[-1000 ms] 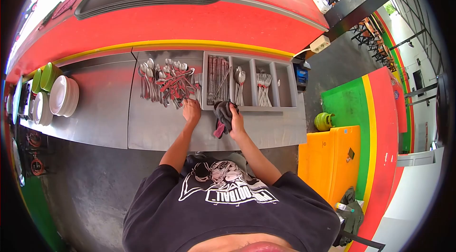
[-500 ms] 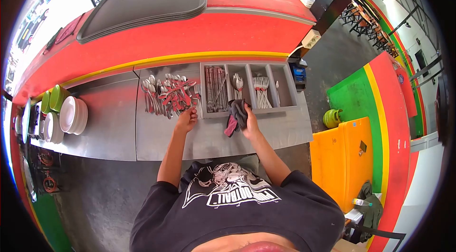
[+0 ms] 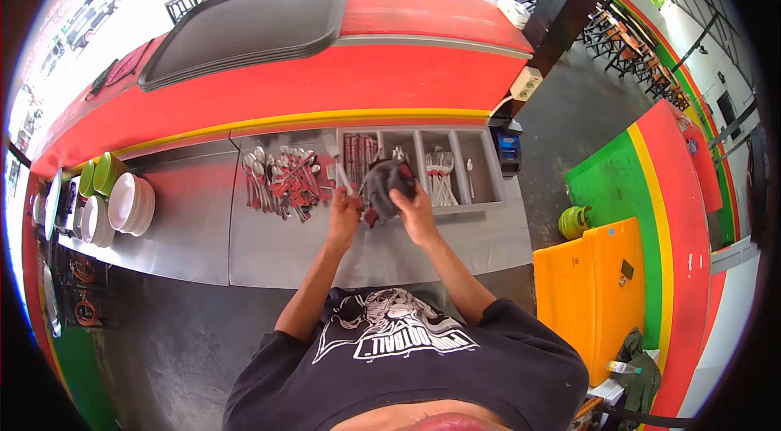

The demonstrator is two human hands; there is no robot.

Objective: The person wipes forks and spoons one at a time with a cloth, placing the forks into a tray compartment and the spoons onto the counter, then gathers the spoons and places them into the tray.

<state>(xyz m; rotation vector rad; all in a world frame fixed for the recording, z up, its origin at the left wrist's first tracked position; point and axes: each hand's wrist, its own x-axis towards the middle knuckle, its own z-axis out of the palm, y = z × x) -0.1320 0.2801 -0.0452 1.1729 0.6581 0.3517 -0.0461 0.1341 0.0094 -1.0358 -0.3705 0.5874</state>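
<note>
My left hand (image 3: 347,215) is closed around a fork (image 3: 343,179), which points up from the fingers and is blurred. Bunched in my right hand (image 3: 415,213) is a dark grey cloth (image 3: 381,185) with a reddish part, held close beside the left hand. Both hands are in front of a grey cutlery tray (image 3: 455,210). Its compartments hold reddish wrapped-looking sticks (image 3: 360,153), spoons (image 3: 398,153) partly hidden by the cloth, forks (image 3: 440,175) and one spoon (image 3: 469,177). Left of the tray lies a loose pile of spoons and forks with red handles (image 3: 289,179).
The steel counter (image 3: 285,256) carries white bowls (image 3: 130,203) and green bowls (image 3: 107,172) at its left end. Stacked dark trays (image 3: 244,32) lie on the red ledge (image 3: 423,65) behind. A blue-black device (image 3: 508,150) stands right of the cutlery tray.
My left hand has moved right and lifted a fork from the pile's edge. My right hand has brought the cloth left, toward it. The view has shifted slightly.
</note>
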